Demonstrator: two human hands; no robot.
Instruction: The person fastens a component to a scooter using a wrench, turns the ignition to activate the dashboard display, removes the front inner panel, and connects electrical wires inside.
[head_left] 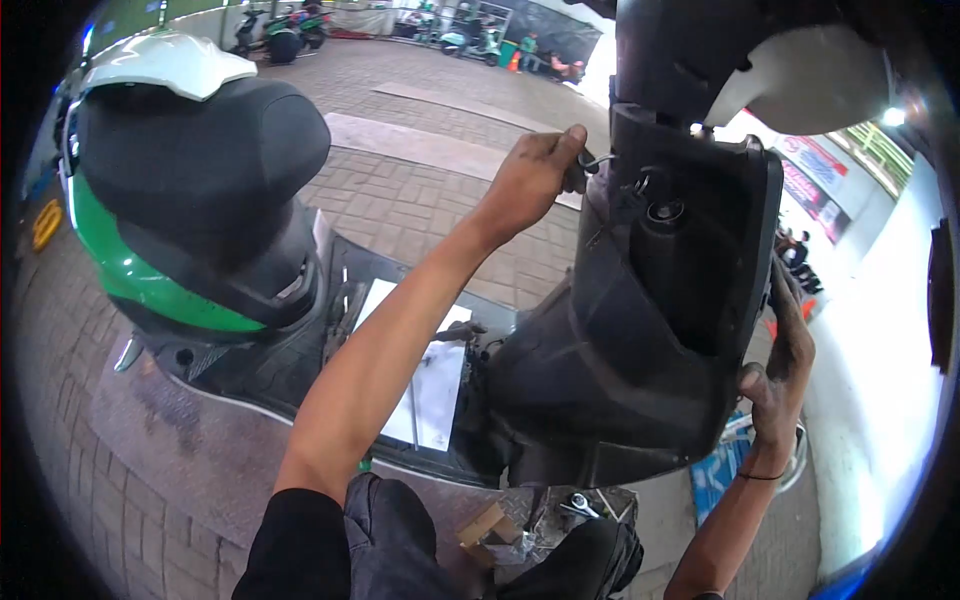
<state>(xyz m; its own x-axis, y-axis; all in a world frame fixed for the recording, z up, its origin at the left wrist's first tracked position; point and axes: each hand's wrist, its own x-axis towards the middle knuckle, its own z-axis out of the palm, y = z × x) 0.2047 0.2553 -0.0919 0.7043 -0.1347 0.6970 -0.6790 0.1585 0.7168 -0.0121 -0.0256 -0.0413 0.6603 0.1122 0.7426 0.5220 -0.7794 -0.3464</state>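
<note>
My left hand (535,178) is raised at the left edge of the scooter's black inner panel (640,370), its fingers closed round a small curved metal hook (598,160). The key area and a round socket (664,211) lie just right of it. Low on the panel's right edge, my right hand (785,365) grips the side, thumb toward me and fingers partly hidden behind it. A white sheet (432,400) with small dark parts and a thin rod lies on the footboard between panel and seat.
The black scooter seat (200,150) with green side cover (150,285) stands at the left. Below the panel are a cardboard box (487,526) and a metal tool (580,506). A blue item (712,485) lies by my right forearm. Parked scooters and people are far back.
</note>
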